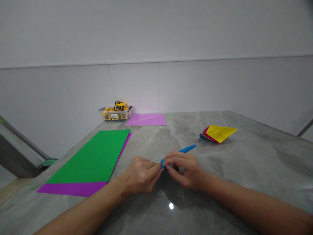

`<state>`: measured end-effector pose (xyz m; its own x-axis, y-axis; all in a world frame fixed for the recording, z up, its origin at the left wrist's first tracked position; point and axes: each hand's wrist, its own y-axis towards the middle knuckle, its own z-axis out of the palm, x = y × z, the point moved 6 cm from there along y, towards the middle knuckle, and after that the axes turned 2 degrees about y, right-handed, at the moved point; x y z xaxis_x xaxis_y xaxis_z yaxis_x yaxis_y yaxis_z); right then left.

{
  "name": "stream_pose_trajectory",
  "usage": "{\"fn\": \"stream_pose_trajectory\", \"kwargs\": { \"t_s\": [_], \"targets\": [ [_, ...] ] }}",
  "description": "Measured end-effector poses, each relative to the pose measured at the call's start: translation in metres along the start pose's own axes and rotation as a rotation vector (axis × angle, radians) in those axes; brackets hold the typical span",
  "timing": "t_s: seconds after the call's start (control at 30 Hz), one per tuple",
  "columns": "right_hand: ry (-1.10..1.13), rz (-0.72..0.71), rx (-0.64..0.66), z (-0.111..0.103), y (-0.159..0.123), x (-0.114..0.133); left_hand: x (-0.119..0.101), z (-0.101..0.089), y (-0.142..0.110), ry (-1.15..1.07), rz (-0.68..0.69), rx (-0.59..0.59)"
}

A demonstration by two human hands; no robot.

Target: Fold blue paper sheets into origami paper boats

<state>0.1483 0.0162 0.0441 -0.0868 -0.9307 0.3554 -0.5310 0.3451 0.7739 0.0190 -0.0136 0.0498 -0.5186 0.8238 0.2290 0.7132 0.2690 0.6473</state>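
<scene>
Both hands meet at a narrow folded piece of blue paper (187, 148) just above the grey marble-patterned table. My left hand (144, 173) pinches its near end between thumb and fingers. Right beside it, my right hand (184, 168) grips the same paper, fingertips close to the left ones. The far end of the blue paper sticks out past the right hand, pointing up and right. Its middle is hidden behind the right fingers. Beyond and to the right lies a stack of folded papers (221, 133), yellow on top with pink and blue layers under it.
Green sheets (93, 158) lie over purple sheets (73, 188) on the left. Further back are a pink-lilac sheet stack (146, 119) and a clear plastic box (115, 116) of yellow toy vehicles. A white wall (195, 85) bounds the table's (244, 182) far side.
</scene>
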Motion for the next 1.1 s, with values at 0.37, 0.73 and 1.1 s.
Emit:
{"fn": "stream_pose_trajectory", "kwargs": {
  "t_s": [0.37,0.73,1.1],
  "targets": [
    [-0.005,-0.014,-0.011,-0.005,0.002,-0.001,0.003,0.002,-0.003,0.003,0.007,0.023],
    [-0.003,-0.002,-0.033,-0.009,0.001,-0.003,0.004,0.0,-0.005,0.008,0.024,-0.002],
    [-0.018,-0.002,-0.057,-0.017,0.001,-0.007,0.008,0.0,-0.005,0.031,0.021,0.009]
  ]
}}
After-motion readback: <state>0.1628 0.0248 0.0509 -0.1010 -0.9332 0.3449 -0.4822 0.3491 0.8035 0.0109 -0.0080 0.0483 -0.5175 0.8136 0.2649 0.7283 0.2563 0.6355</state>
